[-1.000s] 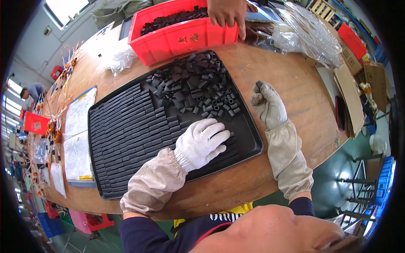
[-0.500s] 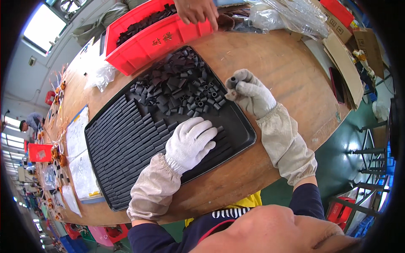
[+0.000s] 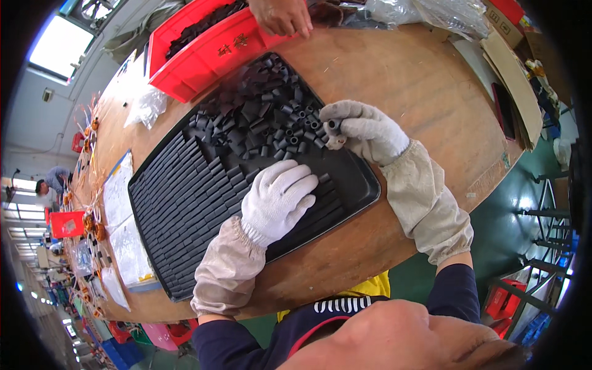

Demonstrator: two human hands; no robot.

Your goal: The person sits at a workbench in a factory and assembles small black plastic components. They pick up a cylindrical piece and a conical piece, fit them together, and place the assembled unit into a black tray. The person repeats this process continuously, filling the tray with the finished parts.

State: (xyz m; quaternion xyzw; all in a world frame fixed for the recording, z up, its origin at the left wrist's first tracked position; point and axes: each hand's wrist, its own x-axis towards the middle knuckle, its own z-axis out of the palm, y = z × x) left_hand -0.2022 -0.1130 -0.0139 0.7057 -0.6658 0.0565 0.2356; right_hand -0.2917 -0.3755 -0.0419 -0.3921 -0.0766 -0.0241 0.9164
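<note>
My right hand, in a white knitted glove, pinches a short black tube just above the right edge of a shallow black tray. The tube's round open end shows. My left hand, gloved too, rests palm down over the tray, its fingers slightly bent and a little apart; what lies under the palm is hidden. Neat rows of black tubes lie side by side left of it. Loose tubes are heaped in the tray's far part, some standing on end.
Beyond the tray stands a red plastic bin of black pieces, with another person's hand at its right end. Paper sheets and a clear bag lie left on the wooden table. Cardboard stands at far right.
My right hand has come slightly left, over the tray's edge, with the tube still pinched. My left hand stays nearly in place. The view has shifted a little.
</note>
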